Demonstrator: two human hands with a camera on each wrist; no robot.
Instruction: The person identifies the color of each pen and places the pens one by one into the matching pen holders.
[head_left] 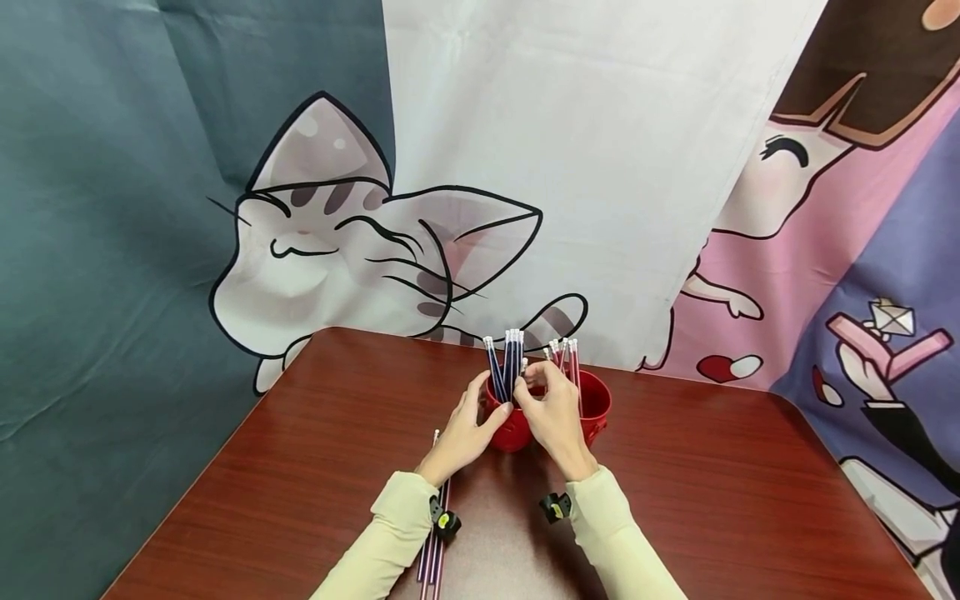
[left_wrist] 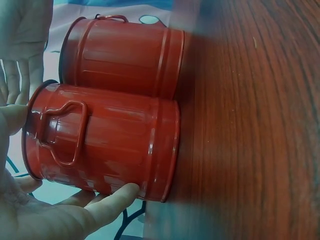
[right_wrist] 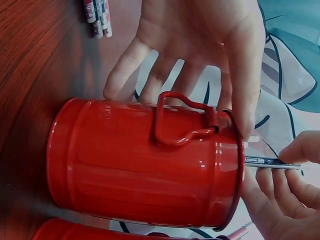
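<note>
My left hand (head_left: 463,429) holds the left red bucket (left_wrist: 110,140), its thumb at the rim and its fingers along the side. Several dark blue pencils (head_left: 513,358) with white ends stand in this bucket. Over its mouth, my right hand (head_left: 557,412) pinches a dark pencil (right_wrist: 265,161) between thumb and fingers; the pencil's lower part is hidden inside the bucket. Close beside it on the right stands a second red bucket (head_left: 597,400), holding several red pencils (head_left: 574,360) that lean at its left side.
More striped pencils (head_left: 431,560) lie on the brown table (head_left: 285,483), partly covered by the left sleeve (head_left: 390,529). A printed cloth (head_left: 600,167) with cartoon figures hangs behind the table's back edge. Each wrist bears a small black camera (head_left: 555,507).
</note>
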